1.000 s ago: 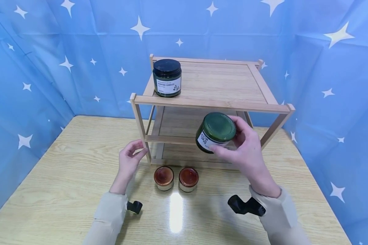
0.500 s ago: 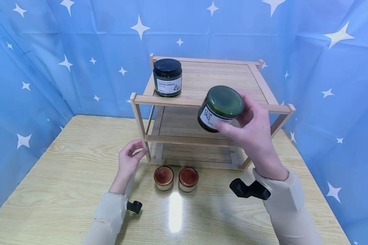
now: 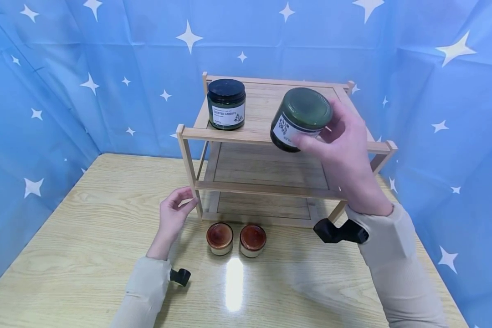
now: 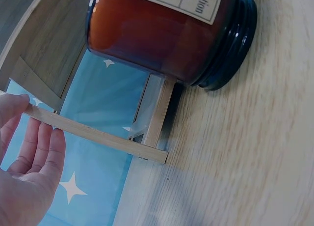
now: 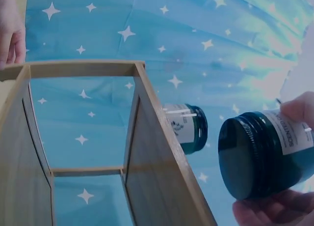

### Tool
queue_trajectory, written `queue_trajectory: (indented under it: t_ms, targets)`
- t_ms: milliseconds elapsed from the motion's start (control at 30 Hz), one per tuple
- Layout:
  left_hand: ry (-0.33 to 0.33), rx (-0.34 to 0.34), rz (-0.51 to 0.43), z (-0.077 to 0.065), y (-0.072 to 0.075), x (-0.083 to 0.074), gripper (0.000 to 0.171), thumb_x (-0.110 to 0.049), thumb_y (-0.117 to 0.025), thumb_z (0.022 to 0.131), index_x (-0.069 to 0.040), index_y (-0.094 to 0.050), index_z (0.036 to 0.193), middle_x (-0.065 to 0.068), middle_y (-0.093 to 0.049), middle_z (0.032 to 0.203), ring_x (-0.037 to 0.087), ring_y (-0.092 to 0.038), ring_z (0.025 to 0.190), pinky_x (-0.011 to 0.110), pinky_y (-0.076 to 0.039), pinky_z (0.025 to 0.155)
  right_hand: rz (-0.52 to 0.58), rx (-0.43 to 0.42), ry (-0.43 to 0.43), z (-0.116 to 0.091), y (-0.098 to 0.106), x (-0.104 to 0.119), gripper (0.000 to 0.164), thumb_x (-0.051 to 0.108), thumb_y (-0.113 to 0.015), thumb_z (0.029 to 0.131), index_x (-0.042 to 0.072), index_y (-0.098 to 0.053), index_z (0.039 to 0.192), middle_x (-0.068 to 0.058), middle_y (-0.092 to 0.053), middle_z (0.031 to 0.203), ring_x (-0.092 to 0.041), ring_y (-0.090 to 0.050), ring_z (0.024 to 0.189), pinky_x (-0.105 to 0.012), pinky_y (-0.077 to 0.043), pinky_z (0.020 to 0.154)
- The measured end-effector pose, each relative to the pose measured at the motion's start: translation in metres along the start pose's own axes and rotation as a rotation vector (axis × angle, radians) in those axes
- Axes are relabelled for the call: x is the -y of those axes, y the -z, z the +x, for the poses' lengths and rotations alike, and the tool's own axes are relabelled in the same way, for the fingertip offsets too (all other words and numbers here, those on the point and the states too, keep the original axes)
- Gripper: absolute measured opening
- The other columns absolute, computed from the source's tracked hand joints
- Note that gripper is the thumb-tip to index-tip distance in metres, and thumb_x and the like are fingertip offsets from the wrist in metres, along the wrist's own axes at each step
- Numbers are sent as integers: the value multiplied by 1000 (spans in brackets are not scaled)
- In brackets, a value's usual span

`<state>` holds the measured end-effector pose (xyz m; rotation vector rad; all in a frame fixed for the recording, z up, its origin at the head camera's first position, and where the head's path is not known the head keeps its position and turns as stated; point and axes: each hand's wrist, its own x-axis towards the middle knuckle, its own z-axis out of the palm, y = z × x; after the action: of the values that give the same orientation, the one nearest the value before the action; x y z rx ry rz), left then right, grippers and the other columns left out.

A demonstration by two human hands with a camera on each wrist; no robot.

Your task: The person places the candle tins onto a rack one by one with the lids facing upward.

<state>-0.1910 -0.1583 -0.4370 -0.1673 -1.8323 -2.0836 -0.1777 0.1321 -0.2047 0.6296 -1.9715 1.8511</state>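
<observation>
Jar [image 3: 307,109] of green glass, lid down, is rising from middle-tier height to the level of the top shelf [image 3: 257,95], where a 2nd jar [image 3: 227,105] is standing; the right hand [image 3: 346,141] is curling its fingers round it, the left hand [image 3: 174,207] pinching the rack's leg [image 4: 98,131].

High head view, forward and down, plus two close wrist views, wooden rack [image 3: 266,166] in all.
</observation>
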Motion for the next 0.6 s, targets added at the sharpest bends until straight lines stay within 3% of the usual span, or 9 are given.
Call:
queue_trajectory:
  t_ms: [200, 400, 600]
  targets:
    - [0, -2, 6, 1, 0, 0, 29, 21, -61, 77, 17, -55, 105, -7, -65, 88, 7, -62, 86, 21, -55, 79, -16, 29, -8, 16, 2, 5, 50, -7, -73, 67, 3, -60, 115, -13, -61, 109, -24, -59, 100, -25, -51, 86]
    - [-1, -4, 9, 0, 0, -1, 28, 21, -61, 77, 16, -56, 104, -8, -65, 88, 7, -62, 85, 20, -55, 78, -190, 25, -69, 31, 0, 7, 51, 0, -75, 70, 6, -59, 117, -8, -63, 109, -19, -59, 102, -23, -52, 79]
    - [-2, -4, 13, 0, 0, 0, 28, 21, -61, 76, 14, -58, 103, -7, -65, 87, 7, -62, 85, 20, -55, 78, -268, -1, -45, 40, -3, 2, 47, 5, -76, 69, 7, -60, 114, -3, -62, 103, -18, -57, 95, -23, -49, 76]
